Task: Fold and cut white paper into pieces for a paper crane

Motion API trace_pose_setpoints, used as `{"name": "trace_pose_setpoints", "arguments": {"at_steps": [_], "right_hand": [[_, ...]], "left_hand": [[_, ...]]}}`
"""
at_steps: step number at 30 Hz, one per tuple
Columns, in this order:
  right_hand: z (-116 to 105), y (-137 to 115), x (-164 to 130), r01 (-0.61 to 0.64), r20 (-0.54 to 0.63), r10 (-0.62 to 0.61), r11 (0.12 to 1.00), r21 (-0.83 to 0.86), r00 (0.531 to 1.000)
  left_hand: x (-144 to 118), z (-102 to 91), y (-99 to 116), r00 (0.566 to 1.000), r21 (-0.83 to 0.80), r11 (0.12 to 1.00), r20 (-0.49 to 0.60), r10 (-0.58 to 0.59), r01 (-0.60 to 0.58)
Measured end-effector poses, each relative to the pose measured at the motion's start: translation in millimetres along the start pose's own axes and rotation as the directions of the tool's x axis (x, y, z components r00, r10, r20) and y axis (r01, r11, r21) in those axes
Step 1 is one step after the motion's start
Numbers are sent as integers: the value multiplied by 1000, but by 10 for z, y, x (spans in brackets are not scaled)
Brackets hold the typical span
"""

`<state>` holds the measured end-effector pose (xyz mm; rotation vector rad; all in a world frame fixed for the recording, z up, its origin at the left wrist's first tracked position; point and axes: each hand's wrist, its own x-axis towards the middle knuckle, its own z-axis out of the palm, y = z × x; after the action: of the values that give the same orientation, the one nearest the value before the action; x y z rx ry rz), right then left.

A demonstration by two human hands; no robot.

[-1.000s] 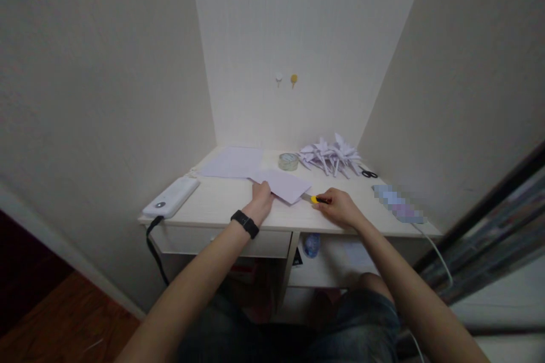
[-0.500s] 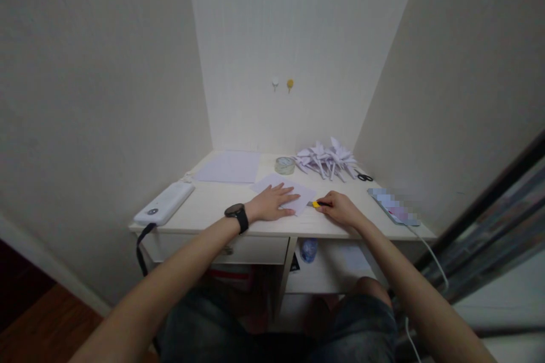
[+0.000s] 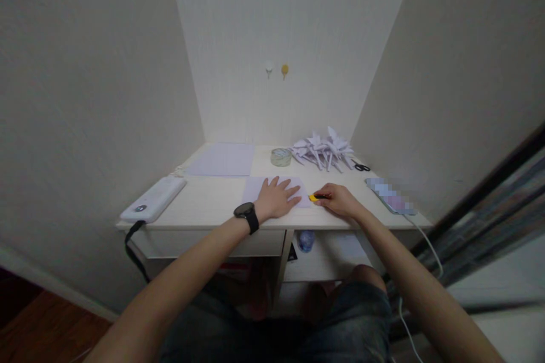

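A white sheet of paper (image 3: pixel 252 188) lies near the front edge of the white desk (image 3: pixel 208 204). Flat on top of it rests my left hand (image 3: pixel 277 197), fingers spread, with a dark watch (image 3: pixel 246 211) on the wrist. My right hand (image 3: pixel 338 200) is closed around a yellow and black utility knife (image 3: pixel 315 197). The knife's front end is at the right edge of the sheet; I cannot make out how far the blade is extended.
Behind the hands are a stack of paper (image 3: pixel 223 159), a roll of clear tape (image 3: pixel 281 157), a pile of folded paper shapes (image 3: pixel 322 150) and black scissors (image 3: pixel 361 166). A phone (image 3: pixel 389 195) with a cable lies right; a white device (image 3: pixel 154 198) sits left.
The sheet has turned so its front edge lies more nearly along the desk edge. The knife has drawn back from over the paper to its right side. The view has shifted slightly.
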<state>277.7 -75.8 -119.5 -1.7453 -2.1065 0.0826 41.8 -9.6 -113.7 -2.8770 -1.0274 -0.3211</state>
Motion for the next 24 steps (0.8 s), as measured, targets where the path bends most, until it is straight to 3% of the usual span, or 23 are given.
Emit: {"name": "trace_pose_setpoints", "arguments": {"at_steps": [3,5,13,24], "right_hand": [[7,-1,-30,26,-4,-26,999,31,1000],[5,2,-60,52,-2,-52,995,79,999],[10,-32,-118,107,10,-109,983,149,994],[144,-152,-198,69,-145,-58,995,74,988]], "left_hand": [[61,61,-112,991,-54,998,132,-24,31],[83,89,-147,986,-78,996,161,-33,46],[74,84,-117,986,-96,994,166,-26,42],[77,123,-147,987,-83,996,159,-6,20]]}}
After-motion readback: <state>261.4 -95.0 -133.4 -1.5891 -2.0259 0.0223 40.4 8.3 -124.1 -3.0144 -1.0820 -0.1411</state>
